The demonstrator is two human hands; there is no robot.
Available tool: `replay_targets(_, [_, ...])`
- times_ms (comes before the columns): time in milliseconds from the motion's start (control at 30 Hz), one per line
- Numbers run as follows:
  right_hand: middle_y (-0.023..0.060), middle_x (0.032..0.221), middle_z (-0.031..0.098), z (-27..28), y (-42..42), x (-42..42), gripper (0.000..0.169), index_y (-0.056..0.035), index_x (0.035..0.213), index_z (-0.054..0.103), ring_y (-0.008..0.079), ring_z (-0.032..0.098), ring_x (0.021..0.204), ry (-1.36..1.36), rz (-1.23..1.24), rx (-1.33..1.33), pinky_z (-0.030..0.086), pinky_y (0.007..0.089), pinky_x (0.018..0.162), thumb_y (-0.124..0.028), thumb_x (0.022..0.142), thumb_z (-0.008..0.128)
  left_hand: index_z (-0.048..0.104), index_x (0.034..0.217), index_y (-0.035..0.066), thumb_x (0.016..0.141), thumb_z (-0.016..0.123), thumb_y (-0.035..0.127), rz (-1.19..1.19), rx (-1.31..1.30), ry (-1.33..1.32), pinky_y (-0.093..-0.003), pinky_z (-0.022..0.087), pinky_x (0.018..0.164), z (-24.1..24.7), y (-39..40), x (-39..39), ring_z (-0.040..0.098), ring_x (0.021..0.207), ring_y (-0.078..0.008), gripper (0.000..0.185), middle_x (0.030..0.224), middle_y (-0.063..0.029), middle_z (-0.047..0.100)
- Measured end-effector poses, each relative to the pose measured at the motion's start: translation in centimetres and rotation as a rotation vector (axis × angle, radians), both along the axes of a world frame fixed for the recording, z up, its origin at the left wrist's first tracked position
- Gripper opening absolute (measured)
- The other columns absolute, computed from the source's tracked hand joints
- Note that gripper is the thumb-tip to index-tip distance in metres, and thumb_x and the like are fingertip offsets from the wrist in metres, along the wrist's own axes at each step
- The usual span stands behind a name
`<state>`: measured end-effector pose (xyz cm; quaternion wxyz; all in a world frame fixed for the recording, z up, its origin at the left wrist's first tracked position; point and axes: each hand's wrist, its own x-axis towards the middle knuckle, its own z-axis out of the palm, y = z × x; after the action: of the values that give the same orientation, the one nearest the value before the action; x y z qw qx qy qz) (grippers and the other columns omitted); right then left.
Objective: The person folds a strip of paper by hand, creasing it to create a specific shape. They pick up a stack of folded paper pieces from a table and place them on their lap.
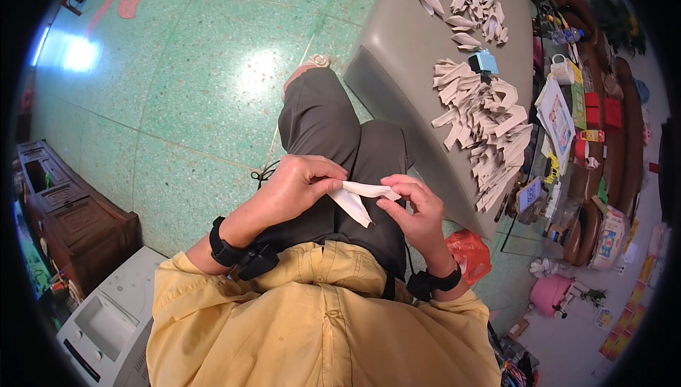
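Above my lap, a folded off-white strip (355, 208) of cloth or paper is held between both hands. My left hand (303, 180) pinches its folded corner between thumb and fingers, and one tail hangs down from there. My right hand (415, 201) grips the other end with thumb and fingertips. To the right, a grey padded bench (409, 68) bears a large pile of similar flat strips (487, 126). Farther up on the same bench lies a heap of folded, leaf-shaped pieces (479, 1). A small light-blue box (483, 61) stands between the two piles.
A red plastic bag (469, 256) sits on the floor near my right forearm. Beyond the bench, a glass table holds a white mug (562, 72), papers (556, 115) and a phone (529, 195). At left are a white appliance (114, 312) and a dark wooden cabinet (80, 211).
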<state>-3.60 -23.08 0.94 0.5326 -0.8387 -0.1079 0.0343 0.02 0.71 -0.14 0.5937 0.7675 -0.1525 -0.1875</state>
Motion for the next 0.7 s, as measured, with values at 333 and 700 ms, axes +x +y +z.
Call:
replay_targets(333, [0.0102, 0.09, 0.063, 0.0, 0.3, 0.5, 0.014, -0.0002, 0.077, 0.057, 0.024, 0.061, 0.082, -0.201, 0.102, -0.044, 0.049, 0.0308, 0.07, 0.002, 0.075, 0.071, 0.064, 0.089, -0.007, 0.082, 0.06, -0.003, -0.023, 0.008, -0.14, -0.0301, 0.051, 0.068, 0.1, -0.6, -0.3, 0.065, 0.078, -0.0236, 0.008, 0.093, -0.014, 0.067])
replay_targets(700, [0.0138, 0.085, 0.066, -0.1, 0.6, -0.2, 0.012, 0.0003, 0.077, 0.055, 0.0256, 0.063, 0.072, -0.195, 0.033, -0.001, 0.05, 0.0311, 0.064, 0.006, 0.078, 0.065, 0.067, 0.088, -0.003, 0.081, 0.065, 0.002, -0.042, -0.028, -0.134, -0.032, 0.049, 0.066, -0.3, -0.8, -0.2, 0.063, 0.075, -0.0249, 0.009, 0.087, -0.012, 0.067])
